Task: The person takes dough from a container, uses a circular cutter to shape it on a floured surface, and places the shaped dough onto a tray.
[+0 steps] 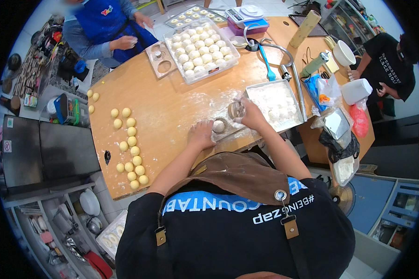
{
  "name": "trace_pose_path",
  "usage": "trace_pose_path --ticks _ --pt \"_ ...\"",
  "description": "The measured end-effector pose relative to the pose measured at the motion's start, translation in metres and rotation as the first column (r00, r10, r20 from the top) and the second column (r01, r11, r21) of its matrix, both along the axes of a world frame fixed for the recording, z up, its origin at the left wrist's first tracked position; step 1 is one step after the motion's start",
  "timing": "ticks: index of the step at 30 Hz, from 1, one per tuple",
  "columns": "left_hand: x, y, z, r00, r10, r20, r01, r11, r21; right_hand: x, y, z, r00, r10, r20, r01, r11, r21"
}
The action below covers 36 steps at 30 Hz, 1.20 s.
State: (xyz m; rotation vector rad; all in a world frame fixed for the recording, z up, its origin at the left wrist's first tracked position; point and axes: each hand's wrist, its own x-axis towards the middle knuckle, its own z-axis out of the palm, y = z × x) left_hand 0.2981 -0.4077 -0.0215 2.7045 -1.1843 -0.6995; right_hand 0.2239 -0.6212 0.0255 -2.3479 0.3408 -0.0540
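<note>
On the floured table in front of me lies a floured wooden mould with two round openings. A pale dough ball sits in the opening nearer my left hand. My left hand is closed on that end of the mould, fingers along its edge. My right hand grips the other end, thumb and fingers on either side of the second opening. What lies in that opening is too small to tell. Just right of this hand stands a metal tray of floured dough pieces.
Yellow dough balls lie in rows at left. A plastic box of dough balls and a similar mould stand farther back. A blue brush, metal tube and bags lie right. Two people stand nearby.
</note>
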Motion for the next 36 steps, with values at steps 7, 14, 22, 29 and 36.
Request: trace_pose_path --ticks 7,14,22,29,36 --pt "0.005 0.006 -0.008 0.998 0.009 0.067 -0.004 0.996 -0.085 0.005 0.031 -0.033 0.96 0.222 -0.172 -0.263 0.927 -0.268" --pt "0.005 0.018 -0.016 0.993 0.049 0.11 -0.032 0.989 -0.145 0.021 0.056 -0.006 0.915 0.288 -0.284 -0.373 0.871 -0.319" --pt "-0.004 0.031 -0.007 0.994 0.113 0.008 -0.111 0.985 -0.129 0.032 0.078 -0.009 0.841 0.365 -0.4 -0.517 0.761 -0.392" --pt "-0.002 0.033 -0.014 0.993 0.112 0.023 -0.105 0.974 -0.2 0.033 0.075 -0.029 0.864 0.39 -0.318 -0.498 0.755 -0.427" --pt "-0.002 0.032 -0.023 0.992 0.13 0.002 -0.125 0.961 -0.247 0.032 0.074 -0.043 0.858 0.414 -0.305 -0.511 0.752 -0.416"
